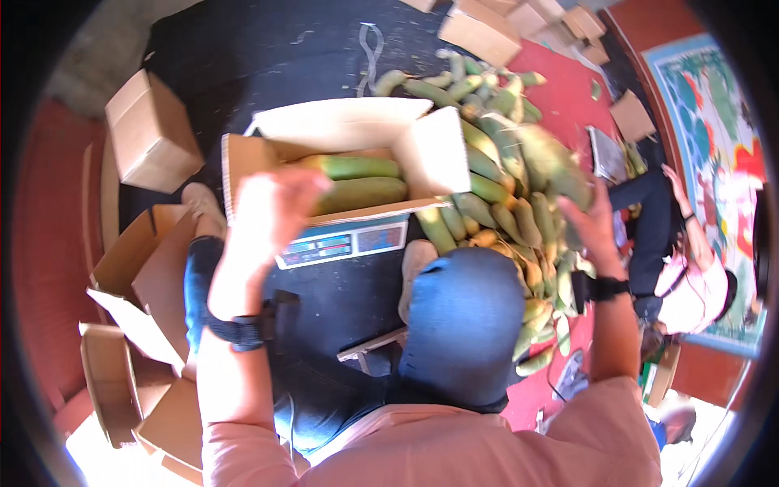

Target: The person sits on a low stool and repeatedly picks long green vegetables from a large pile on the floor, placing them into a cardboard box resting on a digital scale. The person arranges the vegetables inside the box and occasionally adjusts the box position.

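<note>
An open cardboard box (430,141) stands before me, its flaps up, with two long green radishes (363,190) lying side by side inside. Under it shows a digital scale (341,245) with a lit display. My left hand (277,201), blurred, hovers over the box's near left corner; its fingers look curled, and whether they hold anything is unclear. To the right, my right hand (593,222) grips one end of a large green radish (551,158), blurred and raised above a heap of similar radishes (496,216).
Closed cardboard box (152,131) at far left; open boxes (143,268) beside my left leg. More boxes (481,30) lie beyond the heap. Another person (688,274) is at the right, near a painted wall panel (712,152). A small stool (372,347) is partly visible beneath me.
</note>
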A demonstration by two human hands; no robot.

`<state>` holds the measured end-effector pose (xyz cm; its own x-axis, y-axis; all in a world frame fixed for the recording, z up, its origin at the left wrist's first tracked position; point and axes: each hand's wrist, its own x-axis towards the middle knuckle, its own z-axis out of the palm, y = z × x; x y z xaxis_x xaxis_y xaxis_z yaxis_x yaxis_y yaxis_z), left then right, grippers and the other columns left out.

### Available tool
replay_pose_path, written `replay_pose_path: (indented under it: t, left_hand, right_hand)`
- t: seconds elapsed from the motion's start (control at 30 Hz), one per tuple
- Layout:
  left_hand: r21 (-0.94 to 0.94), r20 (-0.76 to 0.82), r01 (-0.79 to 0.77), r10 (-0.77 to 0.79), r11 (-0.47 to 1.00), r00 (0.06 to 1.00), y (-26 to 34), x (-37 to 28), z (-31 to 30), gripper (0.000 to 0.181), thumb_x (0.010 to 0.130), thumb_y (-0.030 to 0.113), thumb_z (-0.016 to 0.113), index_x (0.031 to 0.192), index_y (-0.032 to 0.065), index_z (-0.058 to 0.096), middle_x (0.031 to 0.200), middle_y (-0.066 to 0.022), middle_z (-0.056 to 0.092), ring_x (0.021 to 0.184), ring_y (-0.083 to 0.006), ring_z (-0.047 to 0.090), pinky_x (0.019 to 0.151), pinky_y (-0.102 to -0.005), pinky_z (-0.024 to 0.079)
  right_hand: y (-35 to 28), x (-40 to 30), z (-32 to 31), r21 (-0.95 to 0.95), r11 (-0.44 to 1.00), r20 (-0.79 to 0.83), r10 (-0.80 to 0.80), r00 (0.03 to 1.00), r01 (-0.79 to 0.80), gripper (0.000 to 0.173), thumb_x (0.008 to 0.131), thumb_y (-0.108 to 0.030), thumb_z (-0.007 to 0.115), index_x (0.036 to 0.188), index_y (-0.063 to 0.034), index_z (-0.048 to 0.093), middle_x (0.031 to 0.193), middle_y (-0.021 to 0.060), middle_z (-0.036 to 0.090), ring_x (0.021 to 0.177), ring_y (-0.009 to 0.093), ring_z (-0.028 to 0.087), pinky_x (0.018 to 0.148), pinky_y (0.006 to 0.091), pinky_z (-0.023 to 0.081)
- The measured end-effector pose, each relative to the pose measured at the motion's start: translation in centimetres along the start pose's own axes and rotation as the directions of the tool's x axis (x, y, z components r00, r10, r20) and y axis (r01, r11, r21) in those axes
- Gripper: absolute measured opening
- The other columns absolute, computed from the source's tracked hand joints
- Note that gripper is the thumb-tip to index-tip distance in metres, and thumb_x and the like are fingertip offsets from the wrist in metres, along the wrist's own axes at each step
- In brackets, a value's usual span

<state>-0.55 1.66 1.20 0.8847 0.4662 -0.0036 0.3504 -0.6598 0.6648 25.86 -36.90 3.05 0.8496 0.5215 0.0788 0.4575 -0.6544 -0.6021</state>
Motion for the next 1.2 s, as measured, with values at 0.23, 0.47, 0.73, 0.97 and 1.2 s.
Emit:
replay_pose_path:
  t: [0.23,0.47,0.73,0.97,1.2]
  left_hand:
    - [0.309,0.366,-0.200,0.078,0.930,0.927,-1.3,-2.1,2.1,0.019,0.084,0.027,0.063,0.088,0.0092,0.067,0.078,-0.0153,0.065,0.080,-0.0321,0.065,0.074,-0.0424,0.051]
    - [0.309,0.346,-0.281,0.168,0.909,0.923,-2.1,-2.3,3.0,0.013,0.079,0.010,0.058,0.090,0.0093,0.066,0.078,-0.0143,0.064,0.082,-0.0323,0.064,0.076,-0.0414,0.050]
    - [0.362,0.321,-0.270,0.152,0.892,0.935,-1.3,-2.5,2.7,0.014,0.077,0.007,0.057,0.085,0.0083,0.067,0.080,-0.0112,0.064,0.081,-0.0286,0.064,0.077,-0.0373,0.051]
    - [0.392,0.345,-0.257,0.118,0.884,0.931,-0.9,-2.3,2.3,0.013,0.077,0.006,0.056,0.086,0.0062,0.066,0.080,-0.0105,0.064,0.081,-0.0279,0.064,0.076,-0.0365,0.051]
    - [0.369,0.329,-0.273,0.150,0.888,0.932,-1.8,-1.9,3.0,0.018,0.076,0.004,0.056,0.090,0.0091,0.066,0.079,-0.0102,0.065,0.082,-0.0270,0.064,0.075,-0.0386,0.051]
  right_hand:
    - [-16.1,4.4,1.7,0.179,0.923,0.382,-0.385,0.840,0.342,0.059,0.085,-0.023,0.064,0.134,-0.0008,0.040,0.122,0.0130,0.054,0.113,0.022,0.052,0.099,0.0344,0.038]
    - [-18.8,10.0,18.7,0.011,0.854,0.791,-0.325,0.518,0.520,0.052,0.085,-0.023,0.065,0.126,-0.0023,0.042,0.120,0.0185,0.054,0.114,0.029,0.052,0.096,0.0375,0.041]
    - [-17.2,11.9,27.8,-0.010,0.854,0.875,-0.245,0.418,0.521,0.048,0.086,-0.020,0.064,0.126,-0.0030,0.043,0.123,0.0207,0.052,0.116,0.032,0.050,0.099,0.0385,0.039]
    - [-17.1,11.8,29.2,-0.170,0.797,0.921,-0.080,0.380,0.579,0.051,0.089,-0.016,0.057,0.136,-0.0071,0.040,0.129,0.0179,0.052,0.118,0.033,0.050,0.100,0.0381,0.040]
    - [-15.4,11.9,30.3,-0.182,0.796,0.912,-0.082,0.401,0.577,0.052,0.093,-0.021,0.052,0.139,-0.0050,0.034,0.127,0.0215,0.052,0.118,0.035,0.050,0.099,0.0411,0.040]
